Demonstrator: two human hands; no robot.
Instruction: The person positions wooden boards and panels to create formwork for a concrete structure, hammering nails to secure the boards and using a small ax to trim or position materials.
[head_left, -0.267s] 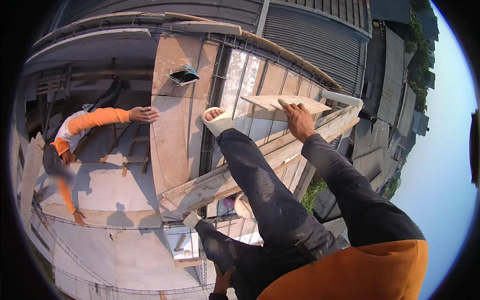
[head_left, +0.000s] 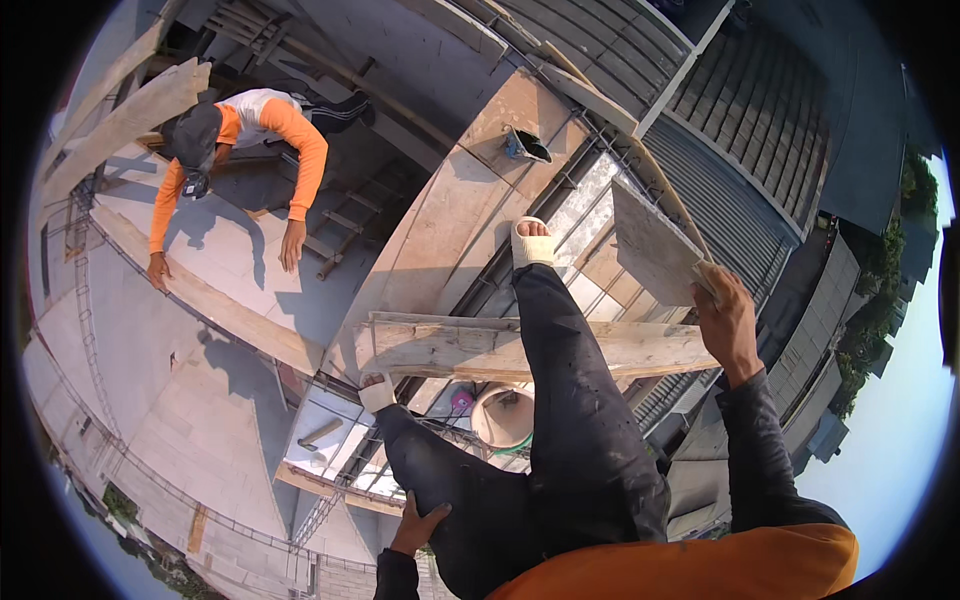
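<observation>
Grey-brown rectangular wooden board (head_left: 650, 245) at about 2 o'clock, pinched at its near end by the right hand (head_left: 728, 312) at 3 o'clock, fingers narrow on the edge. A moment ago it showed as a slanted strip over the long pale timber planks (head_left: 450, 350); now its broad face shows. Head camera swung too, so exact travel unclear. Probably means that one hand carries the board. Left hand (head_left: 415, 528) near 6 o'clock, fingers loosely spread on the dark trouser leg (head_left: 460, 495), no object seen in it. At 10 o'clock, orange-sleeved co-worker (head_left: 245, 125): arm stretched toward the brown plywood panel (head_left: 450, 215) before, now bent away from it.
</observation>
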